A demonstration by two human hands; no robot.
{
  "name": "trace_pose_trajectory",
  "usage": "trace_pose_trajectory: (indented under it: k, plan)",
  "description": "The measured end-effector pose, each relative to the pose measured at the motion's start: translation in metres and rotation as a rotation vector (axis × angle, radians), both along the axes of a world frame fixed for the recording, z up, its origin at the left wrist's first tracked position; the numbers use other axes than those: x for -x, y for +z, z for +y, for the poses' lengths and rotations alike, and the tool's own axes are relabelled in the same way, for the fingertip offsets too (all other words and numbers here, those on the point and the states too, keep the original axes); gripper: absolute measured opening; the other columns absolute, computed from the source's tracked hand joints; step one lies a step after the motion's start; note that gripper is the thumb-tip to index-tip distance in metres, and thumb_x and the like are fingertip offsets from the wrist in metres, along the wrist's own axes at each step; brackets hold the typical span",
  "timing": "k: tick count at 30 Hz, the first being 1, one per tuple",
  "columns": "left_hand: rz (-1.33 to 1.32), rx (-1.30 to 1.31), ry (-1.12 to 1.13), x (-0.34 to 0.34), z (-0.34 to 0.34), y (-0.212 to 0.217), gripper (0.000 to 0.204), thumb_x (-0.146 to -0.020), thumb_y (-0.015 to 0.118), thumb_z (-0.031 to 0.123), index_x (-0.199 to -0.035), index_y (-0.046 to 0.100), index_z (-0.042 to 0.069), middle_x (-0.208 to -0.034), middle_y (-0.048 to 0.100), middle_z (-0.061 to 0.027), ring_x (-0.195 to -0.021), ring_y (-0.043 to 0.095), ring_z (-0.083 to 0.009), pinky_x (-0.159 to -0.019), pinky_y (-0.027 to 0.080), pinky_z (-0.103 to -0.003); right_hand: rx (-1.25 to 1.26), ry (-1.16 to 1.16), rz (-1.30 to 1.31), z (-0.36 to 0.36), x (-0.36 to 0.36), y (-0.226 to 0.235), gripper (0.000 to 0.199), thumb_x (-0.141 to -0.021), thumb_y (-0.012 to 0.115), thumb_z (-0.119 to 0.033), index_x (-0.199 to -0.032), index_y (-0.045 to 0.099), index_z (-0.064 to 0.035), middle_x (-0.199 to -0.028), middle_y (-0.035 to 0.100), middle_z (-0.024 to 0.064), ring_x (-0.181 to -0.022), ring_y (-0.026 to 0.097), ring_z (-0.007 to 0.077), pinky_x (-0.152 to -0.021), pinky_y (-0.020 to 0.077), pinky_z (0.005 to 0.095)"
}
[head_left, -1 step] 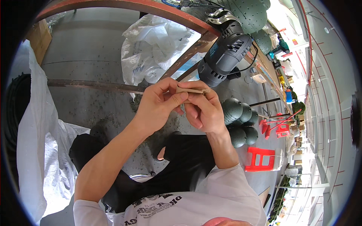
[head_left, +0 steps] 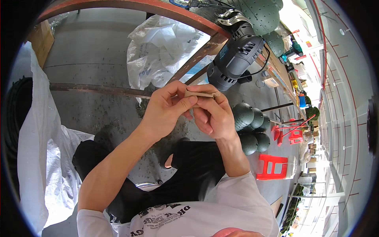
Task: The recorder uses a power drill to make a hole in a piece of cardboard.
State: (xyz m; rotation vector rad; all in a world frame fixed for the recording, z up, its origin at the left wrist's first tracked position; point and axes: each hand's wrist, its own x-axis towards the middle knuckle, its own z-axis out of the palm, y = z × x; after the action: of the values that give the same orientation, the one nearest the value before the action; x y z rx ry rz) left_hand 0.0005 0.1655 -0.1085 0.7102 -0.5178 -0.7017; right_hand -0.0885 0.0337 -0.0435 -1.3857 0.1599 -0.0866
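Note:
Between my two hands is a small flat tan piece (head_left: 200, 94), like folded cardboard or stiff paper. My left hand (head_left: 164, 112) pinches its left end between thumb and fingers. On the other side, the curled fingers of my right hand (head_left: 216, 114) grip it too, and the hands almost touch. Part of the piece is hidden behind my fingers. Just beyond my right hand is a black power tool (head_left: 235, 57) with a cord, fixed near a metal clamp (head_left: 233, 19) at the bench edge.
A rusty metal frame (head_left: 181, 17) spans the far side. Behind it lies a translucent plastic bag (head_left: 158, 51). A white woven sack (head_left: 43, 158) stands at the left. Dark green domes (head_left: 248, 126) are stacked at the right, beside a red stool (head_left: 272, 166).

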Motion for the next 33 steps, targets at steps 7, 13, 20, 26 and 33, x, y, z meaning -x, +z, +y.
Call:
trace_pose_trajectory:
  k: [7,13,20,26,33]
  plan:
    - [-0.244,-0.144,0.118,-0.005,0.001,0.007,0.031,-0.087,0.078,0.016,-0.109,0.064,-0.001,-0.097,0.065,-0.0056,-0.080,0.062,-0.0116,-0.072,0.052,-0.027,-0.142,-0.096,0.110,0.002,-0.005,0.005,0.034,-0.097,0.041,-0.003,-0.125,0.059,-0.0005,-0.061,0.049,0.0013,-0.038,0.035,0.0059,-0.033,0.0306,0.0212]
    - [-0.527,-0.391,0.136,-0.008,0.017,0.020,0.044,-0.079,0.083,0.020,-0.112,0.062,-0.001,-0.100,0.066,-0.0087,-0.073,0.061,-0.0122,-0.070,0.051,-0.030,-0.150,-0.023,0.058,-0.001,-0.001,-0.007,0.033,-0.096,0.040,-0.003,-0.123,0.059,0.0026,-0.079,0.057,0.0061,-0.040,0.033,0.0041,-0.032,0.0300,0.0202]
    - [-0.860,-0.458,0.454,0.004,0.010,0.011,0.042,-0.085,0.079,0.026,-0.109,0.059,0.000,-0.093,0.061,-0.0135,-0.066,0.062,-0.0246,-0.061,0.051,-0.035,-0.211,-0.086,0.104,0.004,0.000,0.002,0.038,-0.095,0.039,-0.003,-0.128,0.056,0.0011,-0.077,0.056,0.0048,-0.042,0.032,0.0043,-0.034,0.0301,0.0206]
    - [-1.035,-0.423,0.612,0.006,0.003,0.003,0.042,-0.086,0.078,0.027,-0.112,0.057,0.001,-0.092,0.061,-0.0128,-0.069,0.065,-0.0277,-0.060,0.053,-0.037,-0.384,-0.037,0.140,-0.004,0.005,0.002,0.041,-0.098,0.037,-0.005,-0.137,0.050,-0.0022,-0.072,0.050,0.0025,-0.041,0.029,0.0051,-0.035,0.0297,0.0202]
    - [-1.107,-0.344,0.635,0.006,-0.001,0.003,0.042,-0.088,0.077,0.025,-0.117,0.057,0.002,-0.083,0.066,-0.0150,-0.067,0.068,-0.0291,-0.060,0.053,-0.037,-0.508,0.068,0.136,-0.008,0.009,0.009,0.041,-0.099,0.036,-0.009,-0.137,0.051,-0.0028,-0.061,0.036,-0.0014,-0.038,0.030,0.0062,-0.036,0.0283,0.0221]
